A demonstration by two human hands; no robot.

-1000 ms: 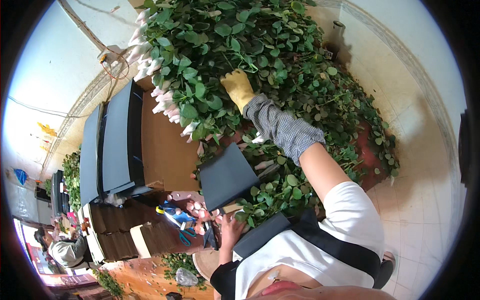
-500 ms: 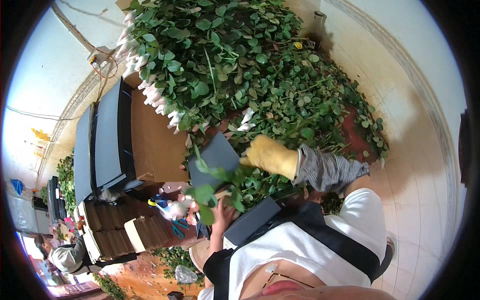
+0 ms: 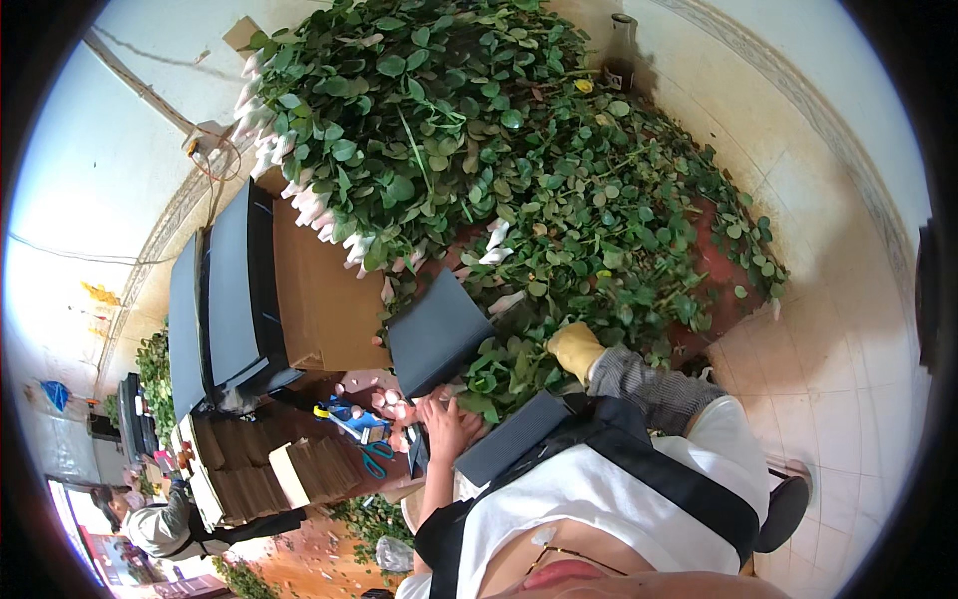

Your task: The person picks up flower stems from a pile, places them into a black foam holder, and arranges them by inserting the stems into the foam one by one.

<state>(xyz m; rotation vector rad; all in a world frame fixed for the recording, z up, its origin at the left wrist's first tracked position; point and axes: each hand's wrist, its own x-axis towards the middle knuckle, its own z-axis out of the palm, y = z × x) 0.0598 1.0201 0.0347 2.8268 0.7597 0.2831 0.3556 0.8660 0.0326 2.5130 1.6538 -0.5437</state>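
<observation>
My bare left hand (image 3: 447, 431) is at the lower middle, beside green rose leaves and the near end of a dark grey block (image 3: 439, 324). Its fingers look curled; leaves hide what they hold, if anything. My right hand (image 3: 576, 352), in a yellow glove and a checked sleeve, is closed at the near edge of a large pile of leafy rose stems (image 3: 499, 150). Leaves hide what lies in its grip. A second dark grey block (image 3: 512, 436) lies against my body, below both hands. Pale pink rose heads (image 3: 309, 205) line the pile's left side.
An open cardboard box with grey sides (image 3: 324, 290) stands left. Nearer are stacked brown cardboard pieces (image 3: 244, 474), teal-handled scissors (image 3: 376, 459) and scattered petals (image 3: 394, 404). A dark bottle (image 3: 619, 55) stands behind the pile. Another person (image 3: 150, 519) is far left.
My gloved right hand has moved right and toward me. The blurred leafy stem and pale rose head near my left hand no longer show there. The view has shifted slightly.
</observation>
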